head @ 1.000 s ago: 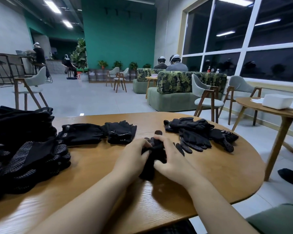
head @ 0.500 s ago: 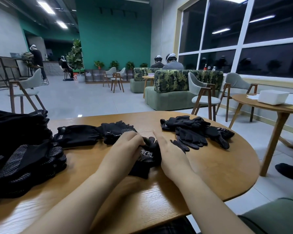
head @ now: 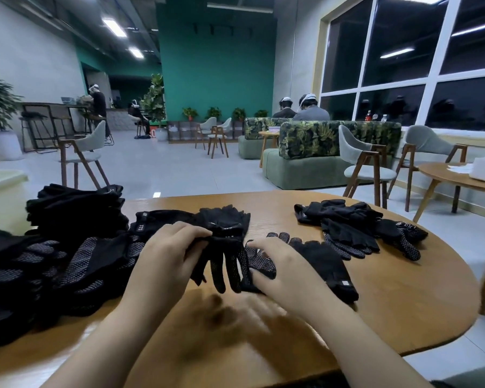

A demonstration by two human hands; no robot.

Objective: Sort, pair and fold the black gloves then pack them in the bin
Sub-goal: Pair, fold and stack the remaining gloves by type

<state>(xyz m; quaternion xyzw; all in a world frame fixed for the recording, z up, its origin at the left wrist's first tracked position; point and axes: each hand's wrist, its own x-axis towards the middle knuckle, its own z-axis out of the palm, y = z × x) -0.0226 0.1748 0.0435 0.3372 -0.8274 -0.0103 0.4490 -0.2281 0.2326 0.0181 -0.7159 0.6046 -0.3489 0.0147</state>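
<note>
My left hand (head: 168,256) pinches a black dotted glove (head: 224,261) and holds it just above the wooden table (head: 403,303), its fingers hanging down. My right hand (head: 283,267) rests on a second black glove (head: 325,264) that lies flat on the table, fingers curled onto its dotted palm side. A pile of black gloves (head: 53,261) covers the table's left side. Another black glove (head: 185,222) lies behind my left hand. A smaller heap of black gloves (head: 356,228) lies at the right rear.
A pale bin's rim (head: 3,177) shows at the far left behind the pile. Beyond the table stand chairs (head: 361,163), a green sofa (head: 319,152) and a second round table (head: 459,180) at right. People sit and stand far off.
The bundle that both hands pressed together has come apart. My left hand lifted one glove toward the left; the other glove now lies spread under my right hand. The camera tilted up.
</note>
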